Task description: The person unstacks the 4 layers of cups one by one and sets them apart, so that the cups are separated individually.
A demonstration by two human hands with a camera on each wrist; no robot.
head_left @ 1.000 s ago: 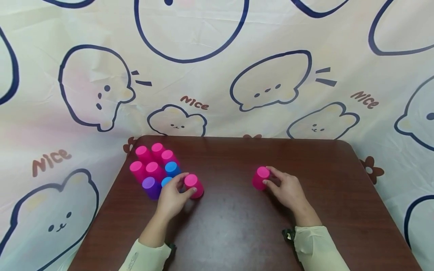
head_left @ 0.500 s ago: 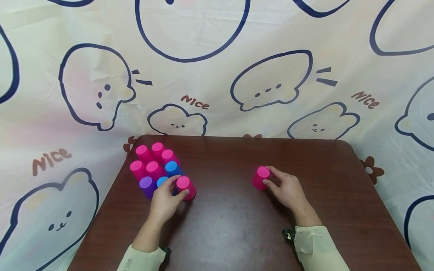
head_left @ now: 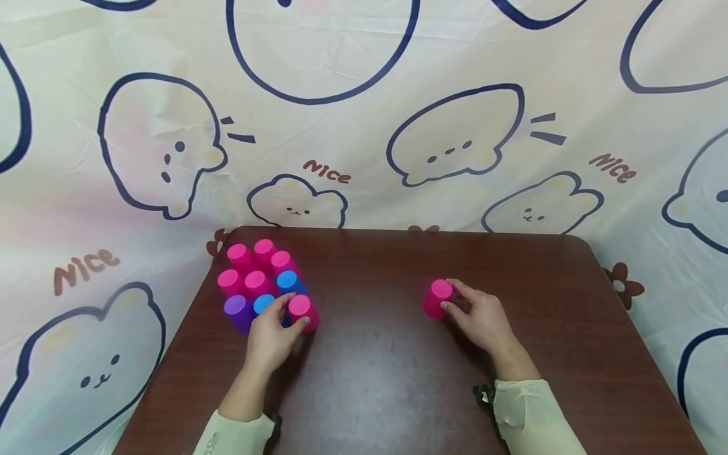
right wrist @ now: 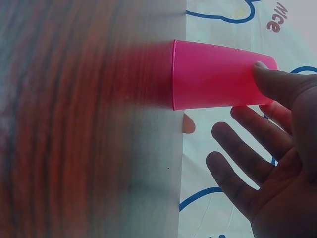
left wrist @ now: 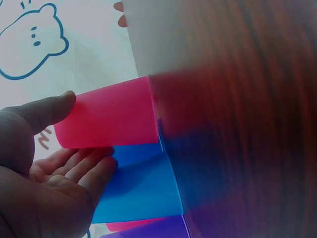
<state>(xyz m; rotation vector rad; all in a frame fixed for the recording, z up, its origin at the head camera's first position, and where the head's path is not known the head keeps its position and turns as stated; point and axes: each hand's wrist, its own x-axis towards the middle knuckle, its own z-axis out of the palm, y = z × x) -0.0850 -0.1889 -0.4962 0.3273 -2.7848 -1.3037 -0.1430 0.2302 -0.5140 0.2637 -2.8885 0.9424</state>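
Note:
My left hand pinches an upside-down pink cup between thumb and fingers at the right edge of a cup cluster. In the left wrist view that pink cup stands on the table with a blue cup right beside it. Further right, my right hand holds a second upside-down pink cup near its closed end. Thumb and index finger grip that cup in the right wrist view, its other fingers spread apart. A purple cup and a blue cup sit left of the left-hand cup.
Several pink cups and another blue cup stand upside down, close together, at the table's back left. The brown table has a rounded far edge. A printed cloth with cartoon bears hangs behind it.
My left hand has moved left with its pink cup, close against the cluster. The purple cup and nearby blue cup have shifted left. The right hand and its cup have stayed put.

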